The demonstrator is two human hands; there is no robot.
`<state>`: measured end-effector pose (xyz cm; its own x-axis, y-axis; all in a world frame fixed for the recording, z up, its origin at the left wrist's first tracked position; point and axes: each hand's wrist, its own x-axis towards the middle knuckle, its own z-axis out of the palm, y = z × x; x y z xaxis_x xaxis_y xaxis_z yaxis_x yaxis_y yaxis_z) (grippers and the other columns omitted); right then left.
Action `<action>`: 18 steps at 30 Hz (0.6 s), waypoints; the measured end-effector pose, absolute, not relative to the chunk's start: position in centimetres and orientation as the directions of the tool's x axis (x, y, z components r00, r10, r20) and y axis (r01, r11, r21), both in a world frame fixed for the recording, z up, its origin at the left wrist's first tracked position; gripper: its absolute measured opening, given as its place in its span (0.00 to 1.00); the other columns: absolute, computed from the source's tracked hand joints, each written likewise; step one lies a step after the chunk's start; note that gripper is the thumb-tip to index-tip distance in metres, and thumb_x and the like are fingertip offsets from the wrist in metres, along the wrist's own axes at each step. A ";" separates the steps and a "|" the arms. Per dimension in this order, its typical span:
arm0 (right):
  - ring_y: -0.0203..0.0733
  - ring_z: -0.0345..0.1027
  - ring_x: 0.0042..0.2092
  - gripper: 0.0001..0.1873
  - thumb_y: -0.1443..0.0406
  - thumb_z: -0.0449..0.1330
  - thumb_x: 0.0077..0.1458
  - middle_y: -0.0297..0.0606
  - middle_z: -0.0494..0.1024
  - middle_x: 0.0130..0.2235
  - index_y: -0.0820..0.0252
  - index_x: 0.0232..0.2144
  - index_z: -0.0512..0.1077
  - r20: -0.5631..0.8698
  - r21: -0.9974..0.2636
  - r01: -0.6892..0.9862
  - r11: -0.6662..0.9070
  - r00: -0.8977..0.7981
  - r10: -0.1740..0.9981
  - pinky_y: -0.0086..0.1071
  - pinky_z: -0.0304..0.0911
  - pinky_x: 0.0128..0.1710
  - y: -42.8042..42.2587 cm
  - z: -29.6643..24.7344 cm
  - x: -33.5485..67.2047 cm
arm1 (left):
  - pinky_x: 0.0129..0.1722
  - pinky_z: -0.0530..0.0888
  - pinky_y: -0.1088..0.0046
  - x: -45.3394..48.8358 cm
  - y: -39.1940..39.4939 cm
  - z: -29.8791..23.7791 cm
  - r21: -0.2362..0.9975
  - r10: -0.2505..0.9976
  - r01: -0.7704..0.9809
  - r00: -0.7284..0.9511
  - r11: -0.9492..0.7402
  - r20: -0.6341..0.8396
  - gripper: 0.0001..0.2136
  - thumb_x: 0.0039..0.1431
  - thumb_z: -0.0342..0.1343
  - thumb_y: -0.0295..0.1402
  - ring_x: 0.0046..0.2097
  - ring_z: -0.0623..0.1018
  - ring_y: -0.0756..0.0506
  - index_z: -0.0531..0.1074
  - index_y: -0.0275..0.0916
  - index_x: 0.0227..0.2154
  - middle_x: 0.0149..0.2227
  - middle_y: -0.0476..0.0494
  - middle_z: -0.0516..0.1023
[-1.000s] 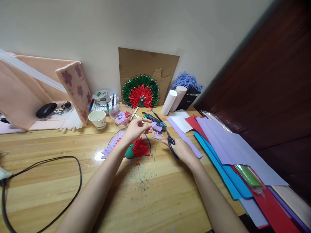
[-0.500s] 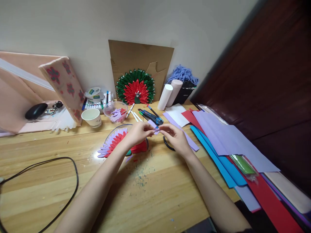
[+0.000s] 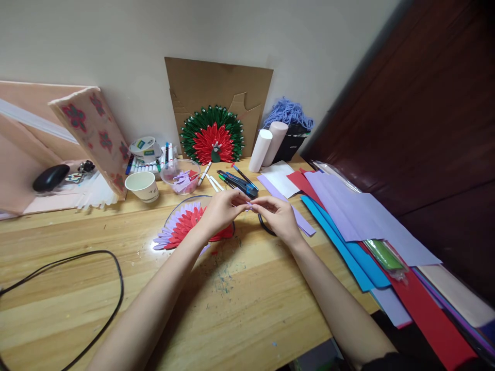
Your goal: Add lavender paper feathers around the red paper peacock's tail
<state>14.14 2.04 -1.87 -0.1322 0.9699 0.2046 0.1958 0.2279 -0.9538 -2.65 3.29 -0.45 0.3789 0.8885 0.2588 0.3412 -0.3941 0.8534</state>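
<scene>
My left hand (image 3: pixel 225 210) and my right hand (image 3: pixel 276 215) meet above the table, fingertips pinching a small piece of purple paper (image 3: pixel 249 206) between them. Most of that paper is hidden by the fingers. Under my left wrist lies a fan-shaped paper peacock (image 3: pixel 181 224) with red and purple feathers, partly covered by the arm. A black curved handle (image 3: pixel 266 225), perhaps of scissors, shows beside my right hand. Just behind the hands are dark pens and a cutter (image 3: pixel 242 183). A purple paper strip (image 3: pixel 303 221) lies right of my right hand.
A clear bowl (image 3: pixel 164 180) of paper scraps and a paper cup (image 3: pixel 142 195) stand at back left, near markers. A finished green-and-red peacock (image 3: pixel 189 129) leans on cardboard (image 3: pixel 216 77). Coloured paper sheets (image 3: pixel 348 211) pile up at right. A black cable (image 3: pixel 122 288) loops at left.
The purple paper stuck up above the fingers before; now it is mostly covered, with the left fingers folded over it. The whole view has shifted slightly.
</scene>
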 end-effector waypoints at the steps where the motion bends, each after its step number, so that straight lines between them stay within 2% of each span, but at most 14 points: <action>1: 0.41 0.72 0.35 0.11 0.59 0.61 0.47 0.37 0.78 0.32 0.60 0.31 0.73 0.198 -0.956 0.194 0.219 -0.121 0.973 0.35 0.68 0.39 2.1 -1.9 14.1 | 0.35 0.71 0.75 -2.6 3.3 -0.6 0.856 0.887 0.332 0.380 -0.396 0.263 0.07 0.53 0.55 0.33 0.34 0.77 0.48 0.75 0.37 0.32 0.32 0.43 0.79; 5: 0.41 0.72 0.34 0.10 0.59 0.61 0.47 0.38 0.78 0.31 0.60 0.31 0.73 0.210 -0.953 0.198 0.230 -0.114 0.971 0.35 0.68 0.38 2.1 -2.3 14.2 | 0.36 0.71 0.75 -2.7 3.4 -0.7 0.828 0.882 0.373 0.387 -0.418 0.271 0.08 0.53 0.54 0.32 0.34 0.77 0.47 0.77 0.37 0.33 0.33 0.42 0.79; 13: 0.39 0.70 0.33 0.09 0.59 0.59 0.50 0.37 0.76 0.31 0.60 0.29 0.72 0.329 -0.849 0.370 0.376 -0.187 0.926 0.32 0.67 0.36 2.0 -2.2 14.3 | 0.32 0.68 0.76 -2.9 3.3 0.0 0.682 0.843 0.514 0.437 -0.520 0.314 0.07 0.54 0.53 0.30 0.32 0.75 0.47 0.77 0.36 0.32 0.31 0.41 0.79; 15: 0.38 0.70 0.33 0.08 0.61 0.58 0.51 0.37 0.75 0.31 0.60 0.29 0.71 0.340 -0.829 0.392 0.398 -0.211 0.916 0.32 0.66 0.36 2.0 -2.1 14.4 | 0.31 0.68 0.76 -2.9 3.2 0.0 0.686 0.840 0.509 0.449 -0.521 0.305 0.07 0.53 0.54 0.30 0.31 0.75 0.48 0.76 0.35 0.31 0.30 0.41 0.79; 18: 0.38 0.69 0.33 0.06 0.63 0.57 0.50 0.36 0.74 0.31 0.60 0.29 0.70 0.357 -0.798 0.430 0.423 -0.229 0.906 0.32 0.66 0.36 1.9 -2.0 14.5 | 0.30 0.69 0.77 -2.8 3.2 -0.1 0.760 0.853 0.448 0.453 -0.470 0.260 0.07 0.53 0.54 0.30 0.29 0.76 0.49 0.76 0.35 0.30 0.28 0.42 0.78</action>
<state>14.48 1.93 -2.02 -0.2286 0.9058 0.3567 0.4296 0.4227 -0.7980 -2.84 3.16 -0.08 0.4530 0.8528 0.2599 0.4483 -0.4698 0.7605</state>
